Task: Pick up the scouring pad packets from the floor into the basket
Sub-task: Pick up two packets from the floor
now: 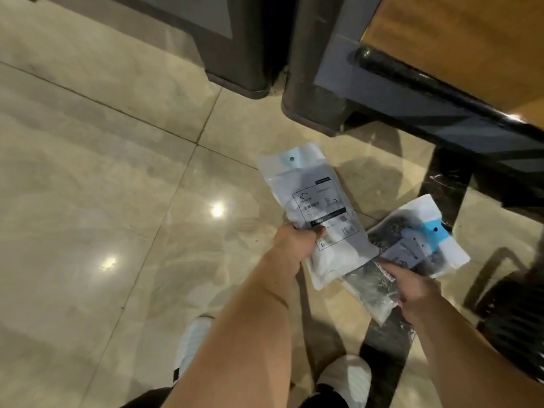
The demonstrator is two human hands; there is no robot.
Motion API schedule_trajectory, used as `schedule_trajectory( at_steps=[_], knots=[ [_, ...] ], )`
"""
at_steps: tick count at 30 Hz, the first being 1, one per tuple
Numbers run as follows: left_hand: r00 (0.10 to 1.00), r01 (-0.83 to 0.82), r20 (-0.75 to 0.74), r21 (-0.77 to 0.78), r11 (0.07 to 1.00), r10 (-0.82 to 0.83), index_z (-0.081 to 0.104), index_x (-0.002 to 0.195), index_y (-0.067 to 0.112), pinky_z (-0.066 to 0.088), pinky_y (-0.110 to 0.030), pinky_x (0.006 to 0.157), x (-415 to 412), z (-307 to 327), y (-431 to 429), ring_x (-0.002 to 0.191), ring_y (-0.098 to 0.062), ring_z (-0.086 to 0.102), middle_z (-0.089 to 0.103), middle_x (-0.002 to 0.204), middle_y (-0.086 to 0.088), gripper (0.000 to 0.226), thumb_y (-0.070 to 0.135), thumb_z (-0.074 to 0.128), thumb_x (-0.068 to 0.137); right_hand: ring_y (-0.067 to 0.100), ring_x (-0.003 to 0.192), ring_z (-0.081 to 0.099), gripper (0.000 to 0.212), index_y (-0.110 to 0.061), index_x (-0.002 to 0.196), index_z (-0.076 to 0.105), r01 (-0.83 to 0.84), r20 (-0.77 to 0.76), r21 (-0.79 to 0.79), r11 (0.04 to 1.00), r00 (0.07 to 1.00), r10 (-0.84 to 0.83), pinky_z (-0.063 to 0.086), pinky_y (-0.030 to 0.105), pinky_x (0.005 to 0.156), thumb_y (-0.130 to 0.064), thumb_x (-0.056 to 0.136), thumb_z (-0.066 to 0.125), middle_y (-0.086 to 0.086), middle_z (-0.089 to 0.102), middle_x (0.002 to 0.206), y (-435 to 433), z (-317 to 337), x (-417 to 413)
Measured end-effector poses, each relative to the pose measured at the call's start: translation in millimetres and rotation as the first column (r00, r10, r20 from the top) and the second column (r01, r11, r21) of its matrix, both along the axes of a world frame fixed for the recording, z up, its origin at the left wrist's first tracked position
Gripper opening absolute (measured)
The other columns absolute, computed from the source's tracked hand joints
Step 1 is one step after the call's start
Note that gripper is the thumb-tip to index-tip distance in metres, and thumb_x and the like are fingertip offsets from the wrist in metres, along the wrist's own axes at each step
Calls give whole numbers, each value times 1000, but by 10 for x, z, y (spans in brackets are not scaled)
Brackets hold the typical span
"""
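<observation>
Looking down through the head camera, I see the left hand gripping a white scouring pad packet near its lower half, thumb pressed across the printed label, with the packet's hang-hole end pointing away from me toward the dark cabinet base. The right hand is closed on a second packet, this one showing a dark steel scourer through clear plastic and a blue header strip at its far end; I cannot tell whether it is a single packet or two overlapping ones, since a further clear edge shows beneath the fingers. Both packets sit just above the glossy beige tiled floor, the white one overlapping the edge of the other. To the right, a black mesh shape at the frame edge may be the basket, but I cannot tell for sure. My white shoes show at the bottom, and a wooden counter with a black rail runs across the upper right.
</observation>
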State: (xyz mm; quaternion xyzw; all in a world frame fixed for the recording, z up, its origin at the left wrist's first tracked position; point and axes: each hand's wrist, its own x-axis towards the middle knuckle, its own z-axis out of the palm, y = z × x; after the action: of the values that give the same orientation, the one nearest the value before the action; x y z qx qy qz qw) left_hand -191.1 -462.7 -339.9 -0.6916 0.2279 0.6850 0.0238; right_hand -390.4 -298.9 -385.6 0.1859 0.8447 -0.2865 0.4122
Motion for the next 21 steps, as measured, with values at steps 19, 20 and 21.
schedule_trajectory(
  at_steps=[19, 20, 21],
  knots=[
    [964, -258, 17, -206, 944, 267, 65, 112, 8, 60, -42, 74, 2468, 4894, -191, 86, -30, 72, 72, 104, -13, 18, 10, 63, 93, 23, 96, 63, 63, -18, 114, 46, -624, -80, -154, 766, 781, 620, 55, 40, 83, -14, 68, 88, 1, 63, 111, -1259, 5731, 1558],
    [969, -236, 17, -225, 945, 246, 66, 112, 9, 60, -44, 77, 2572, 5305, -193, 88, -30, 72, 73, 105, -13, 19, 10, 62, 94, 21, 92, 61, 59, -21, 112, 43, -627, -76, -185, 757, 777, 625, 53, 37, 77, -10, 72, 85, -2, 61, 105, -1253, 6172, 1579],
    [975, -208, 21, -240, 948, 219, 67, 113, 8, 59, -47, 81, 2670, 5681, -206, 90, -31, 72, 73, 105, -13, 20, 9, 60, 94, 17, 84, 60, 55, -21, 111, 42, -629, -92, -212, 748, 775, 625, 51, 32, 69, -8, 75, 83, -6, 59, 96, -1245, 6605, 1604]
  ],
)
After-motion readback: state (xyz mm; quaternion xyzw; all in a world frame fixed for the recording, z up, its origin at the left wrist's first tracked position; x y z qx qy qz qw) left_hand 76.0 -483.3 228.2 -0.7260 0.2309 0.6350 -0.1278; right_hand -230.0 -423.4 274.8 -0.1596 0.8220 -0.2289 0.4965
